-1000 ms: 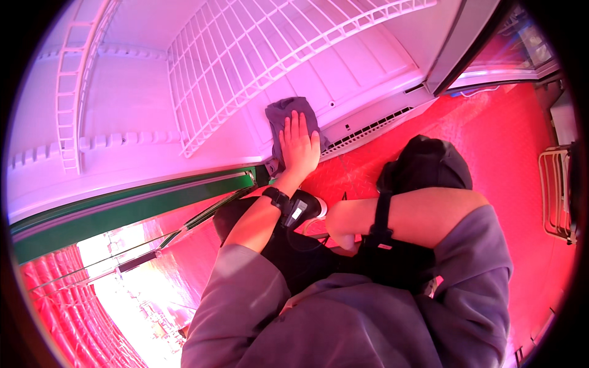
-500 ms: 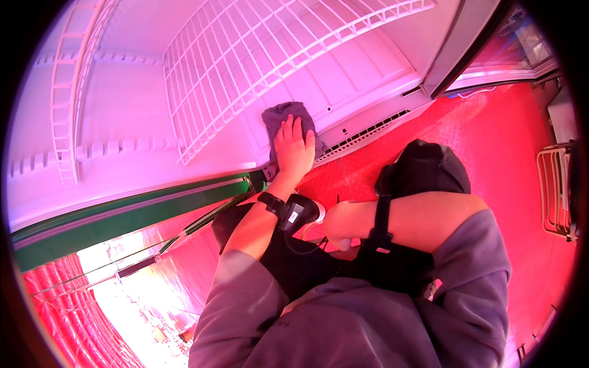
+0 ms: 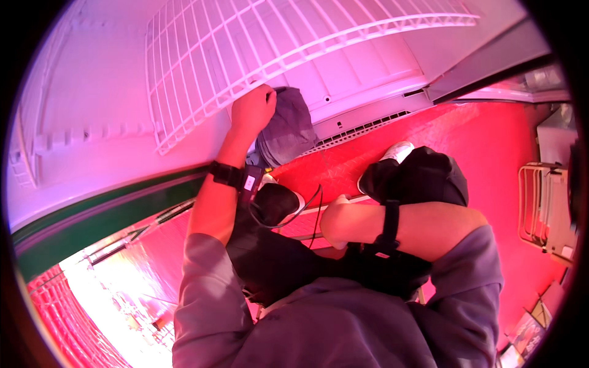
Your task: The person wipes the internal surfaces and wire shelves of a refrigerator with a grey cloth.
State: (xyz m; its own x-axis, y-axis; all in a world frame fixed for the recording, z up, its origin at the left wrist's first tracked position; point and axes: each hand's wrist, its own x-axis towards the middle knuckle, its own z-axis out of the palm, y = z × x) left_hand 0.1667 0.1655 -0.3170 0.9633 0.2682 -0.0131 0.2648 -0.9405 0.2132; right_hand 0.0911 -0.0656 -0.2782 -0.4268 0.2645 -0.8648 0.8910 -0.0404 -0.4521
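Head view: gripping gray cloth (image 3: 288, 126) with left hand (image 3: 253, 111) at twelve o'clock, across white cabinet edge (image 3: 368, 100); cannot tell right hand (image 3: 336, 222) state, near four o'clock. Probably wiping; next, likely to need pressing flat.

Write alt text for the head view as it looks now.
Left hand gripping the edge of a dark grey cloth at the front of an open white cabinet, by a white wire shelf. The right hand is lower, its fingers mostly hidden; the floor is red.
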